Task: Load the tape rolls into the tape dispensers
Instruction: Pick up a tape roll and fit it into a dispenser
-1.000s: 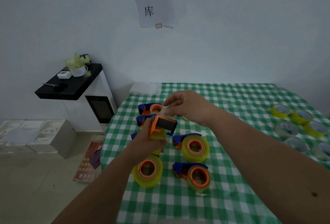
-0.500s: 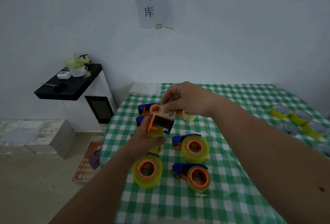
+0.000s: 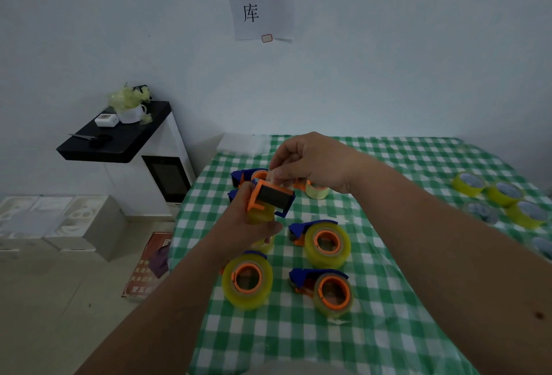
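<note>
My left hand (image 3: 248, 227) grips an orange and blue tape dispenser (image 3: 270, 198) with a yellow roll in it, held above the green checked table (image 3: 388, 300). My right hand (image 3: 313, 162) pinches the loose end of the tape (image 3: 272, 174) just above the dispenser's dark roller. Three loaded dispensers lie below: one at the front left (image 3: 247, 282), one at the front right (image 3: 330, 291), one in the middle (image 3: 324, 241). Two more dispensers (image 3: 243, 174) sit partly hidden behind my hands. Several loose yellow and clear tape rolls (image 3: 504, 194) lie at the right edge.
A small pale roll (image 3: 317, 191) rests under my right wrist. A black-topped white cabinet (image 3: 119, 138) with scissors and a cup stands left of the table. White foam boxes (image 3: 59, 222) and a red booklet (image 3: 149, 267) lie on the floor.
My right hand has drawn the tape end up and slightly back from the dispenser. The left hand has kept the dispenser nearly in place, tilting it a little.
</note>
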